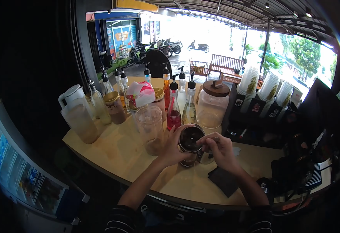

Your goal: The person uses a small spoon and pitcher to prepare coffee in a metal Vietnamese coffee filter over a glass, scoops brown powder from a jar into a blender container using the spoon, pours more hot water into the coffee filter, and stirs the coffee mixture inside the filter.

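Note:
My left hand (172,146) is wrapped round a cup (190,140) with a dark inside, held tilted toward me above the counter. At the cup's right rim my right hand (221,152) is closed in a pinch; whatever thin thing it may hold is too small to make out. Below that hand stands a clear glass vessel (205,158), partly hidden. Just left of my left hand is a tall clear plastic jar (149,128). Behind the cup are a pump bottle with red syrup (173,114) and one with pale liquid (189,108).
A wooden-lidded glass jar (212,106) stands behind my hands. Stacked plastic cups (269,87) fill a black holder at right. A dark cloth (224,180) lies near the counter's (127,163) front edge. A pitcher (78,118) stands at left.

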`<state>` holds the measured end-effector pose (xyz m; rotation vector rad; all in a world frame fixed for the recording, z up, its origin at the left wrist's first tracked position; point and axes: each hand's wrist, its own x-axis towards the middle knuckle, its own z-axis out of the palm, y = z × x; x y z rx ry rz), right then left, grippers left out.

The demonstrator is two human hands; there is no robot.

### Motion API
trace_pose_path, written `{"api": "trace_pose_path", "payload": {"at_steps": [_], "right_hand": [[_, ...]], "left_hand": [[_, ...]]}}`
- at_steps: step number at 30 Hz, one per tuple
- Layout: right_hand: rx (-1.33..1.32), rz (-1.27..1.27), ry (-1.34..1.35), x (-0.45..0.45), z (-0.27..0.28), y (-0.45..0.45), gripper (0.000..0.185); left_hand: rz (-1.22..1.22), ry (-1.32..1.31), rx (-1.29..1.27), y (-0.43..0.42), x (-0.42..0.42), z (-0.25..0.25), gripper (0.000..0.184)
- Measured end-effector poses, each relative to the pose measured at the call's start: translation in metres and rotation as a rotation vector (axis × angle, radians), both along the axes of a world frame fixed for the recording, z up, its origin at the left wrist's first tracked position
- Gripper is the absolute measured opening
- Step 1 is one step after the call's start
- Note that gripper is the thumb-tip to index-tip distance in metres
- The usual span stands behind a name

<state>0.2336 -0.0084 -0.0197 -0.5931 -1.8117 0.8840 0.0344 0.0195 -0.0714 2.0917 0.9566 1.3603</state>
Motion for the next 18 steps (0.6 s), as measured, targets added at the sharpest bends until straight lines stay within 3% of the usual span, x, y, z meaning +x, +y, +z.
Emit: {"api": "trace_pose_path", "payload": {"at_steps": [4, 7, 18], "right_hand": [[0.199, -0.136, -0.092, 0.000, 0.002, -0.009, 0.009], [0.563, -0.151, -0.265, -0.005, -0.006, -0.017, 0.010], [0.164, -0.116, -0.071, -0.002, -0.009, -0.001, 0.014]], "left_hand": [[0.018, 0.020, 0.018, 0.001, 0.001, 0.001, 0.088], [0.022, 0.044, 0.049, 0.001, 0.000, 0.000, 0.088], [0.010, 0.032, 0.051, 0.001, 0.000, -0.002, 0.087]]}}
